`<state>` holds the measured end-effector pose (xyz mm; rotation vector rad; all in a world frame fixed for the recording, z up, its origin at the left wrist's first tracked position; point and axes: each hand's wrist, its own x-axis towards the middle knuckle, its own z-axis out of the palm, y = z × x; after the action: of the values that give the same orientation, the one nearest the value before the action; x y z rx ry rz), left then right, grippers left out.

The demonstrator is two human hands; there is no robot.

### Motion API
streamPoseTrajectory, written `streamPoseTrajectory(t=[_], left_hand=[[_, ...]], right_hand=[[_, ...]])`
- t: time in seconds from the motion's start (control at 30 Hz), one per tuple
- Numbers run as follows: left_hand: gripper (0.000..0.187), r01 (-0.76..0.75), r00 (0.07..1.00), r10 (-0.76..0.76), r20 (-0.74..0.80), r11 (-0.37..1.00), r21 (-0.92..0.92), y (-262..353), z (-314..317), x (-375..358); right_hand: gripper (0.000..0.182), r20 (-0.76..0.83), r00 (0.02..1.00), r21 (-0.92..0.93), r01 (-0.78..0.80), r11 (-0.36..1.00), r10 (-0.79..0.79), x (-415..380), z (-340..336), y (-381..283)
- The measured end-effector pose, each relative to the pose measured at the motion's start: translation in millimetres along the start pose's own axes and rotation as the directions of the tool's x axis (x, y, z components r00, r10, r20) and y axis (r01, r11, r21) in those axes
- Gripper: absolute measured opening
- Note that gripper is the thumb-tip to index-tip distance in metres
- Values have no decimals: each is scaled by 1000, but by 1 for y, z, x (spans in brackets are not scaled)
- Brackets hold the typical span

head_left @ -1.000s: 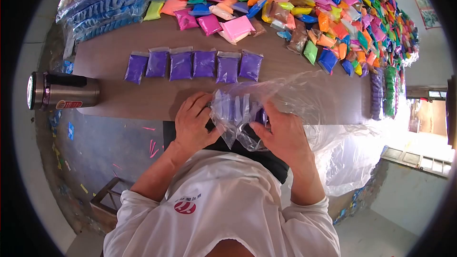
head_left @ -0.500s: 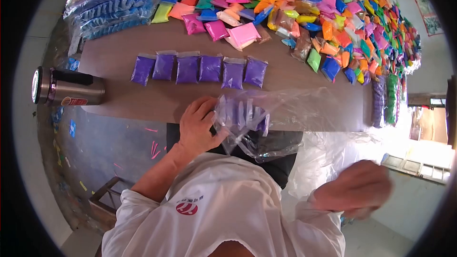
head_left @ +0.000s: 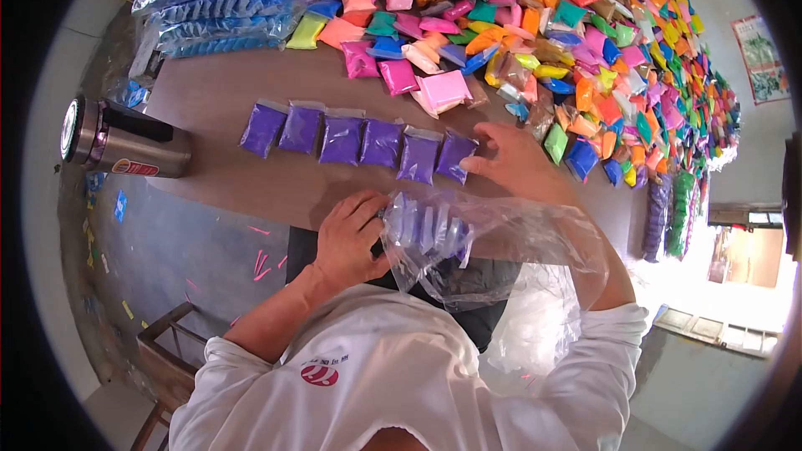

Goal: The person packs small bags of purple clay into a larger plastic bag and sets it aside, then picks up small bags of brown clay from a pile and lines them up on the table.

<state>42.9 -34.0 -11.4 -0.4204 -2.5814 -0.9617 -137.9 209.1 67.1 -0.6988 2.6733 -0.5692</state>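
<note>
Far left, steel-and-black cylindrical thermos (head_left: 125,140) with a red-and-white sticker, lid end toward the left edge, near my brown rectangular table's (head_left: 221,177) left end. Below it, dark wooden stool frame (head_left: 171,342) on the floor. Upper left, stacked clear plastic sleeves (head_left: 221,12) of peach and blue packets at the table's far side. Next, row of 6 flat purple clear-film packets (head_left: 342,140) across the table, tops slightly uneven, nearer me than the pile. My left hand (head_left: 347,238) is at the near edge, fingers bent and close together, thumb below them, at the left end of a large crinkled transparent plastic bag (head_left: 493,234); film blurs the tips, cannot tell if they pinch it. Inside that bag's left part, purple packets (head_left: 426,230) stand side by side, too filmed over to count. Bag's loose part spreads right, against my right forearm. My right hand (head_left: 522,163) is past the bag, thumb and forefinger spread around the right side of the rightmost purple packet (head_left: 454,154), thumb at its lower right edge; cannot tell if contact is firm. Beyond, big multicoloured packet pile (head_left: 576,50) covers the table's far right. Right end, long purple packed sleeve (head_left: 656,217) beside a green one (head_left: 682,213). Far right, poster (head_left: 760,58) on wall.
</note>
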Motion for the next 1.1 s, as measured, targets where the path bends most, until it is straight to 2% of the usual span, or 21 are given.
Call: streamPoseTrajectory(t=[0.03, 0.13, 0.23, 0.33, 0.37, 0.43, 0.53, 0.63, 0.73, 0.83, 0.93, 1.03, 1.1], left_hand=[[33, -9, 1000, 9, 0, 1000, 2, 0, 0, 0], [35, -32, 999, 32, 3, 999, -2, -1, -1, 0], [36, -34, 999, 34, 4, 999, -7, -2, -2, 1], [36, -27, 1000, 27, -12, 1000, -8, 0, -3, 3], [36, -25, 1000, 25, -9, 1000, -12, 1, -4, 3], [35, -20, 1000, 20, -3, 1000, -16, 1, -4, 2], [35, -24, 1000, 24, -1, 1000, -16, 2, -4, 3], [34, -29, 1000, 29, -11, 1000, -6, 1, -3, 3], [34, -20, 1000, 20, -11, 1000, -9, 1, -3, 2], [35, -8, 1000, 8, 0, 1000, -14, 2, -4, 2], [36, -4, 1000, 4, -1, 1000, -12, 3, -5, 2], [38, -4, 1000, 4, 4, 1000, 8, 3, -3, 0], [40, -6, 1000, 6, 0, 1000, 14, 1, -1, -1]], right_hand=[[64, -34, 998, -79, 41, 996, -44, 4, 3, -1], [59, 51, 998, -10, 28, 1000, -27, 11, -4, -10], [47, 256, 967, -62, 3, 998, 13, 22, -13, -4], [36, 355, 932, -4, -79, 997, 75, 27, -19, -4], [35, 365, 931, 188, -92, 978, 17, 26, -19, -2], [31, 353, 930, 544, -118, 831, -99, 24, -19, 1], [33, 349, 922, 563, -63, 824, -168, 29, -14, -15], [38, 362, 911, 468, 5, 884, -197, 40, -7, -21], [44, 273, 905, 400, 200, 894, -325, 51, 8, -18], [48, 187, 903, 204, 349, 915, -386, 50, 14, -22], [49, 248, 938, 137, 215, 967, -244, 45, 6, -37], [49, 254, 952, 349, 76, 934, -172, 40, 12, -31], [50, 333, 921, 303, 97, 948, -201, 39, 9, -29]])
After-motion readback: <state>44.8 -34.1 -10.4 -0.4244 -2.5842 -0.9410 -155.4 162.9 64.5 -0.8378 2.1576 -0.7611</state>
